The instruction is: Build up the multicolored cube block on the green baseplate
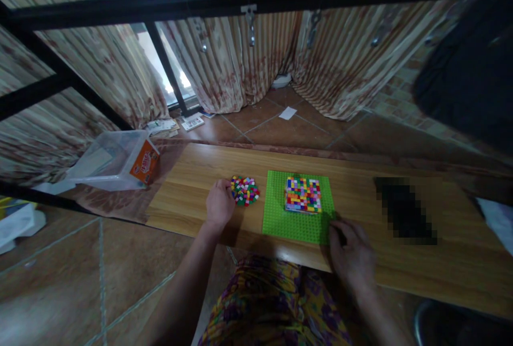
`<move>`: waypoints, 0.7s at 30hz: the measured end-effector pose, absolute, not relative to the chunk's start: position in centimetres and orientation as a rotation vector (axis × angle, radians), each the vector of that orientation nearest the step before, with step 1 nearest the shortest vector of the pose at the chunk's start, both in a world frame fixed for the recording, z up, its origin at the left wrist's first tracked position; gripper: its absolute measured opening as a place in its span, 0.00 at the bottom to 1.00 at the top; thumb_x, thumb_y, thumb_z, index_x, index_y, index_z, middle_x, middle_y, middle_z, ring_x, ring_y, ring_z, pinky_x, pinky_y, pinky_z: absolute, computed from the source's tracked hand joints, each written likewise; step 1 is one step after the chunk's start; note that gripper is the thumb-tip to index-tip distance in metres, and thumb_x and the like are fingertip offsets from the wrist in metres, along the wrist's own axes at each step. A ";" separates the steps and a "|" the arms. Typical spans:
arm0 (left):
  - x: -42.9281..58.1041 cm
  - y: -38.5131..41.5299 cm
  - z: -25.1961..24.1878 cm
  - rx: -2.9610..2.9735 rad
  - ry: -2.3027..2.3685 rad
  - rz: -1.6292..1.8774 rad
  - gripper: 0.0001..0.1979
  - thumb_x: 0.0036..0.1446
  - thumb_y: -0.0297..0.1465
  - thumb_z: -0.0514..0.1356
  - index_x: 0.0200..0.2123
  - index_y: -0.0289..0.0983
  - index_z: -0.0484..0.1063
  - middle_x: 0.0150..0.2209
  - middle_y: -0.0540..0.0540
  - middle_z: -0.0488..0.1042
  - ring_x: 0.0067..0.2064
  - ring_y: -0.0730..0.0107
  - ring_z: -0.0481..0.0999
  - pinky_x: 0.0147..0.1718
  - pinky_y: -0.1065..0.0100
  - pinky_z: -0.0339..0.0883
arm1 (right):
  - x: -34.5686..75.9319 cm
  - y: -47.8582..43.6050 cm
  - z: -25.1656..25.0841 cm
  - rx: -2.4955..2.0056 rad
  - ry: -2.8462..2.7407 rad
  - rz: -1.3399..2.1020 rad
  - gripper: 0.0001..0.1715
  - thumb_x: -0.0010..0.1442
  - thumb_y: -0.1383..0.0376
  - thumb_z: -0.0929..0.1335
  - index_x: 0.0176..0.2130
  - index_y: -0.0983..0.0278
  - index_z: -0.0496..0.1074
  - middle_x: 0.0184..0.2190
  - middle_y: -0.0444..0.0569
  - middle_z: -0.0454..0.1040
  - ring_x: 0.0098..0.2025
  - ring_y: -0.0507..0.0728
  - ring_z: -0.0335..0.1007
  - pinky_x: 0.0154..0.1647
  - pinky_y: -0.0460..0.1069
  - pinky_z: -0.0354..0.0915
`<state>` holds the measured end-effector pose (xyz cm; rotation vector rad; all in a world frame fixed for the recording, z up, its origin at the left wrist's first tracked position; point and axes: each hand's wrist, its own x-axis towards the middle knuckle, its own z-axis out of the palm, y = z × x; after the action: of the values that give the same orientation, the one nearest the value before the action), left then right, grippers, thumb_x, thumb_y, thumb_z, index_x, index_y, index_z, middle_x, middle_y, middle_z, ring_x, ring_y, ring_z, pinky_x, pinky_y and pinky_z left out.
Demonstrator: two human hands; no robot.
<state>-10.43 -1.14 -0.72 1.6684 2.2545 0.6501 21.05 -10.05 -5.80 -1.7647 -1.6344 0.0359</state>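
Patterned yellow-and-purple clothing was nearest the camera, at 6 o'clock of the green baseplate; all clock positions run from the plate's middle. Striped curtains filled 12 o'clock, behind a black frame with metal clips hanging off its bar. Tiled floor showed at 8 o'clock and past the far edge of the bench. Wooden bench ran across, 9 to 3 o'clock. Clear plastic box, orange label, stood between 9 and 10 o'clock, well apart from the plate. Pixelated dark thing on the bench at 3 o'clock; could not tell what it was.

Green baseplate lay flat on the bench, straight ahead of the person. Right hand was at 4 o'clock, fingers curled right by the plate's near corner; could not tell if they gripped it. Left hand was at 9 o'clock, fingers bent at the pile's outer edge; could not tell if they pinched a brick. Multicolored brick block sat on the plate, slightly toward 12 o'clock. Loose brick pile lay on the bench at 9 o'clock, between left hand and plate.
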 end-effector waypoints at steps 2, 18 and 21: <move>-10.7 -1.3 -0.8 1.543 2.215 0.797 0.12 0.62 0.27 0.51 0.40 0.36 0.75 0.41 0.39 0.79 0.45 0.59 0.77 0.46 0.63 0.67 | 21.0 -10.1 -5.8 -1.768 -1.629 0.035 0.21 0.66 0.54 0.61 0.40 0.64 0.76 0.42 0.56 0.75 0.44 0.61 0.72 0.46 0.56 0.69; -10.4 -3.0 0.8 0.282 1.108 1.277 0.04 0.56 0.20 0.62 0.31 0.31 0.76 0.27 0.47 0.76 0.29 0.78 0.75 0.32 0.76 0.71 | 21.1 -10.0 -6.0 -1.742 -1.649 0.043 0.19 0.66 0.55 0.61 0.40 0.63 0.75 0.42 0.56 0.75 0.45 0.61 0.72 0.49 0.57 0.70; -10.4 -3.1 0.9 0.294 1.089 1.262 0.03 0.55 0.20 0.63 0.32 0.31 0.76 0.28 0.47 0.76 0.29 0.78 0.75 0.32 0.77 0.72 | 21.1 -10.0 -6.0 -1.744 -1.649 0.054 0.19 0.66 0.55 0.61 0.40 0.63 0.75 0.42 0.56 0.75 0.45 0.61 0.72 0.48 0.57 0.70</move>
<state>-10.38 -3.13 0.87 0.2939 1.0892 1.2619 21.15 -10.04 -6.03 -1.7442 -1.6487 0.0544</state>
